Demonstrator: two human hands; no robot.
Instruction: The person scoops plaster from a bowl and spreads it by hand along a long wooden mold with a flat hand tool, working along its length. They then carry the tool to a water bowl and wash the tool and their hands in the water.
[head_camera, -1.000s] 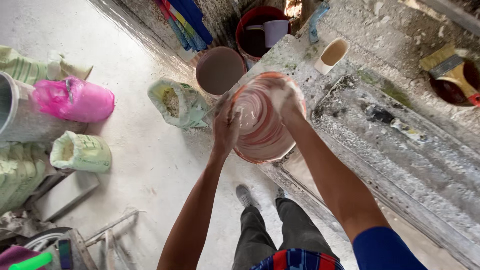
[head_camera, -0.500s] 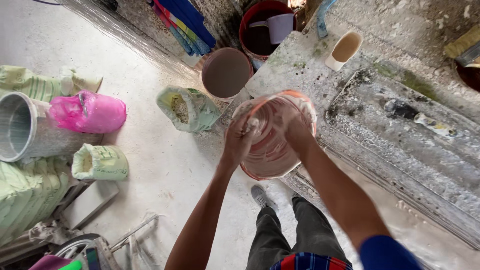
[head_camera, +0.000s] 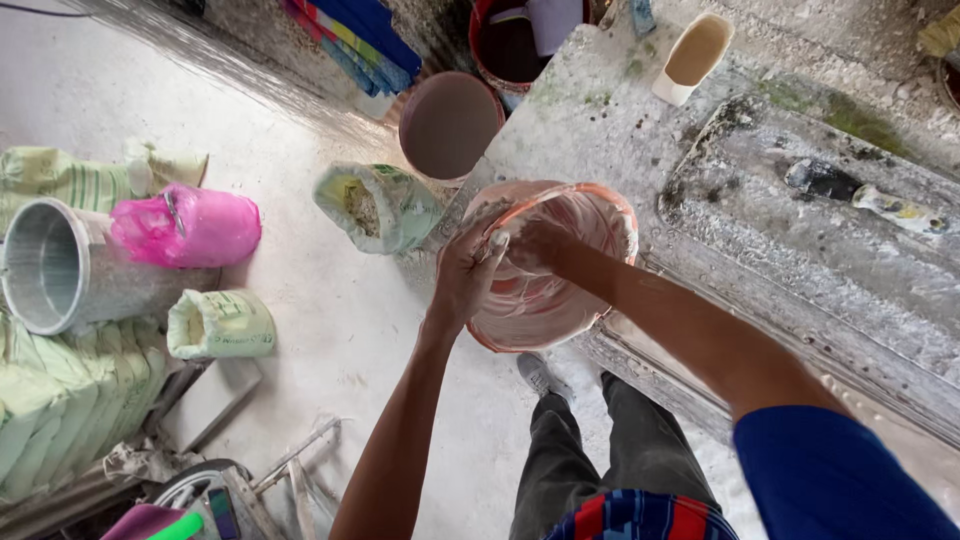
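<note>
Both hands have shifted inside the orange bucket (head_camera: 548, 265) at the table's (head_camera: 600, 120) edge: left hand (head_camera: 468, 268) grips the rim at nine o'clock, right hand (head_camera: 535, 243) wipes the still-smeared wall.

Three buckets were counted: an orange bucket (head_camera: 590, 300), a brown bucket (head_camera: 449, 125) and a red bucket (head_camera: 505, 45). One metal pail (head_camera: 55, 265) was seen. Two open sacks were counted, a larger sack (head_camera: 385, 205) and a smaller sack (head_camera: 220, 325). One pink bag (head_camera: 195, 225), one cream scoop (head_camera: 692, 57) and one trowel (head_camera: 865, 195) were noted.
</note>
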